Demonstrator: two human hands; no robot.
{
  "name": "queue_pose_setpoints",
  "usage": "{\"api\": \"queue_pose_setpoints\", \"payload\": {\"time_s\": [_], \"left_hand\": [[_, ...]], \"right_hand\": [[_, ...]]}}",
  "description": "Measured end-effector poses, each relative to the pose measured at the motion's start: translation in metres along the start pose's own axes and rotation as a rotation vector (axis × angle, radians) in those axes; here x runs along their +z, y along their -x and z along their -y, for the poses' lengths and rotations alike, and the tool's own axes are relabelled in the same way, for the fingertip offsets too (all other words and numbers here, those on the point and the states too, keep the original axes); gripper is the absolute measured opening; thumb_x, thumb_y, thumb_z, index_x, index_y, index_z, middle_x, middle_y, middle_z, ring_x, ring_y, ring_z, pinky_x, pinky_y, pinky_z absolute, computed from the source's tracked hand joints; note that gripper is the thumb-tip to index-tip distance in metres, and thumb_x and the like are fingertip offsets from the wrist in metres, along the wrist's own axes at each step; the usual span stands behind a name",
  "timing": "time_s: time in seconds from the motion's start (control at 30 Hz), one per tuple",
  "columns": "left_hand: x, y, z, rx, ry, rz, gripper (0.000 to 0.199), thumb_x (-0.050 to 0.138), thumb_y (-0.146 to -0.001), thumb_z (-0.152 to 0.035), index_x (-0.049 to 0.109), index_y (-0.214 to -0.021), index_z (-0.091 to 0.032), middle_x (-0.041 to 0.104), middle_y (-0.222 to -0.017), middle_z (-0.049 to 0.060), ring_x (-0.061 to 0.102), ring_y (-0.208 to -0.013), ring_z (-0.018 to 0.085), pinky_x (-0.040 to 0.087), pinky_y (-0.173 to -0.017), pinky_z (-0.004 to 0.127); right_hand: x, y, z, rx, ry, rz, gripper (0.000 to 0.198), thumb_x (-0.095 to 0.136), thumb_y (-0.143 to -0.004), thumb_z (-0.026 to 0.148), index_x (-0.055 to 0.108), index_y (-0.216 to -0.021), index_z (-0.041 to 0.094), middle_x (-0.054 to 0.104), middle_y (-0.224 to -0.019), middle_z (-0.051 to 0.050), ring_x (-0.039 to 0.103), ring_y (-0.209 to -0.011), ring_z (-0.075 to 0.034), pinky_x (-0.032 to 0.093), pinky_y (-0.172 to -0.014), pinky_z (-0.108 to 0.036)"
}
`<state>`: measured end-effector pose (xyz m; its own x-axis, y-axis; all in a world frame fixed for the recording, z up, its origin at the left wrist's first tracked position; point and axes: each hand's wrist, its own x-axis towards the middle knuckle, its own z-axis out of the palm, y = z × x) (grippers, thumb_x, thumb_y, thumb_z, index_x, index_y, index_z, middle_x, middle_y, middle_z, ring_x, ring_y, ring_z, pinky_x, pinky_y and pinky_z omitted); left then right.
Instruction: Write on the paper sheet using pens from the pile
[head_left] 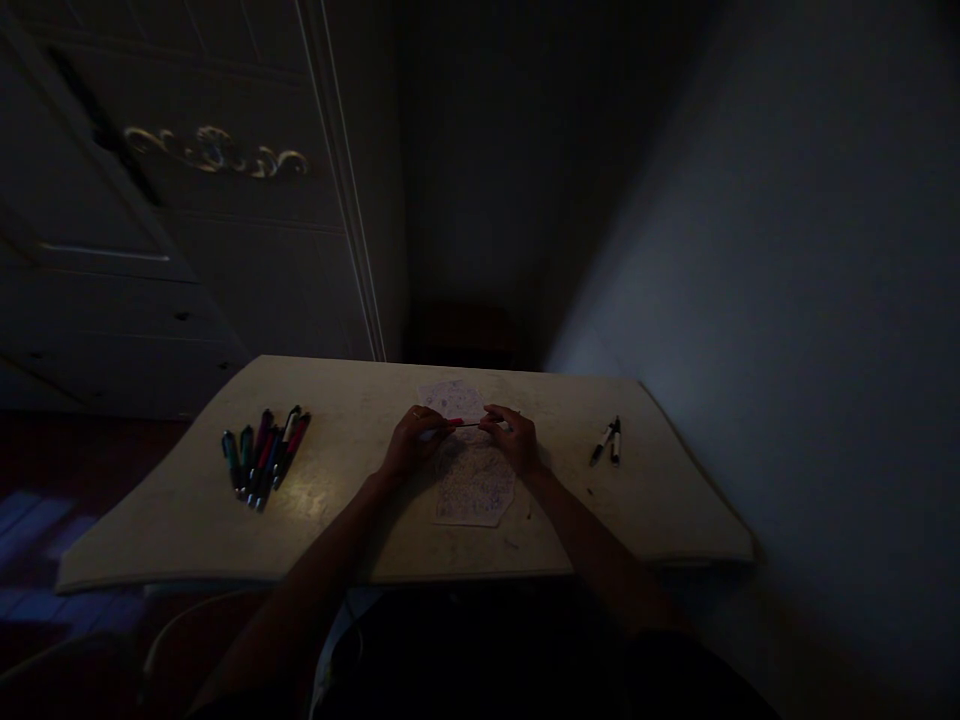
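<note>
Over the table's middle, my two hands come together above sheets of paper. My left hand [409, 440] is closed on a pink pen part [454, 422]. A thin dark stick [469, 425], which looks like a pen refill, spans the gap between my hands. My right hand [516, 438] pinches the other end of it; another dark slim piece seems to stick out by its fingers, too dim to make out. Below the hands lies a sheet covered with pen scribbles [474, 485]. A second marked sheet [456, 397] lies just beyond them.
On the left of the pale table [352, 400] lies a pile of several pens [264, 460] in pink, teal and dark colours. Two white-and-black pens [607, 441] lie at the right. A wall [810, 300] and a cabinet [285, 280] stand close by.
</note>
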<state>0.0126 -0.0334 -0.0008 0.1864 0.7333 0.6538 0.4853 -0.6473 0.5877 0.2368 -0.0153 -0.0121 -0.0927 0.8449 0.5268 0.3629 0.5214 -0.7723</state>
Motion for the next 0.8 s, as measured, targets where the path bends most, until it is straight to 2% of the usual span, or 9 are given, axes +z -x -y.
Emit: {"api": "queue_pose_setpoints", "payload": {"time_s": [0.27,0.5,0.67,0.8], "left_hand": [[0.0014,0.0022,0.0036,0.0,-0.01,0.001,0.011,0.067,-0.087,-0.031,0.072,-0.084,-0.021,0.068,-0.081,0.005,0.061,-0.08,0.019,0.05,-0.072,0.032],[-0.0015,0.003,0.0033,-0.027,-0.01,-0.004,0.012,0.068,-0.086,-0.032,0.073,-0.089,-0.021,0.068,-0.087,0.007,0.062,-0.085,0.02,0.052,-0.077,0.034],[-0.0047,0.001,0.0014,-0.086,0.008,0.069,0.014,0.069,-0.085,-0.034,0.074,-0.093,-0.023,0.07,-0.088,0.006,0.064,-0.088,0.021,0.052,-0.082,0.036],[-0.0023,0.0021,0.0076,-0.107,0.025,0.027,0.02,0.07,-0.083,-0.038,0.073,-0.095,-0.023,0.071,-0.09,0.007,0.065,-0.09,0.022,0.054,-0.081,0.036]], "right_hand": [[0.0007,0.0017,-0.0048,-0.118,0.207,0.09,0.021,0.068,-0.088,0.025,0.071,-0.108,0.023,0.074,-0.094,-0.007,0.067,-0.091,-0.023,0.048,-0.088,-0.038],[0.0019,0.0022,-0.0028,-0.127,0.179,0.079,0.022,0.066,-0.089,0.025,0.07,-0.111,0.024,0.072,-0.091,-0.005,0.065,-0.089,-0.022,0.047,-0.088,-0.038],[0.0037,0.0023,-0.0045,-0.124,0.152,0.058,0.022,0.065,-0.089,0.024,0.07,-0.11,0.023,0.071,-0.091,-0.006,0.065,-0.088,-0.022,0.048,-0.086,-0.036],[0.0038,0.0019,-0.0042,-0.11,0.149,0.051,0.022,0.066,-0.088,0.023,0.07,-0.11,0.023,0.072,-0.091,-0.006,0.065,-0.088,-0.021,0.048,-0.086,-0.036]]}}
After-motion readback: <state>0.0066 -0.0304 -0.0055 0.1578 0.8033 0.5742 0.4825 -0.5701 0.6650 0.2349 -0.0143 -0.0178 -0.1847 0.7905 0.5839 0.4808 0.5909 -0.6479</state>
